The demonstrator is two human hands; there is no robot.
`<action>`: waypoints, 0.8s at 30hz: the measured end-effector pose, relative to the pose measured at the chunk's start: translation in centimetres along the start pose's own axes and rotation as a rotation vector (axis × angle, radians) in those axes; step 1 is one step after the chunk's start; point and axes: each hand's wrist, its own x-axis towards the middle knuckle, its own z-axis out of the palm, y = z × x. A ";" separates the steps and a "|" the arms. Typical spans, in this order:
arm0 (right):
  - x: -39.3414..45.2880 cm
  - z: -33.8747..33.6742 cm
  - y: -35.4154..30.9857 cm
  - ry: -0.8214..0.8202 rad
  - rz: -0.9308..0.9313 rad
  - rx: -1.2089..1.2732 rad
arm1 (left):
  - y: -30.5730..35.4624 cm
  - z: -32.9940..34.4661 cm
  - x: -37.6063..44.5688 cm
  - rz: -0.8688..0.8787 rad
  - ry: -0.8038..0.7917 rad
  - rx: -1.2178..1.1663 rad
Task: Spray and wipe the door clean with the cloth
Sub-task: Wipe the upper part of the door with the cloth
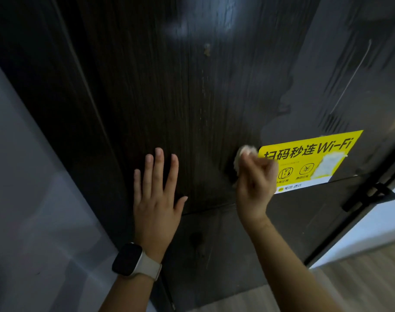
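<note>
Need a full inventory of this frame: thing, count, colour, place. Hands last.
door: 1, dark wood grain, fills the centre
sticker: 1, yellow, Wi-Fi text, right side of door, partly torn
cloth: 1, whitish, bunched against door at the sticker's left edge
door handle: 1, black, far right
wall: 1, grey, left
floor: 1, light wood look, lower right
watch: 1, dark face, pale strap, left wrist
left hand: flat on door, fingers straight
right hand: grips the cloth, blurred
</note>
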 end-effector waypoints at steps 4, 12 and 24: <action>-7.2 -1.8 2.1 -0.350 -0.026 0.030 | -0.5 -0.1 0.1 0.030 0.009 0.008; 3.7 -2.4 -0.6 -0.220 -0.176 -0.033 | 0.1 -0.6 -0.2 -0.003 0.038 -0.117; -4.7 -1.3 0.4 -0.733 -0.506 -0.036 | -1.7 -0.2 0.2 0.090 0.021 -0.010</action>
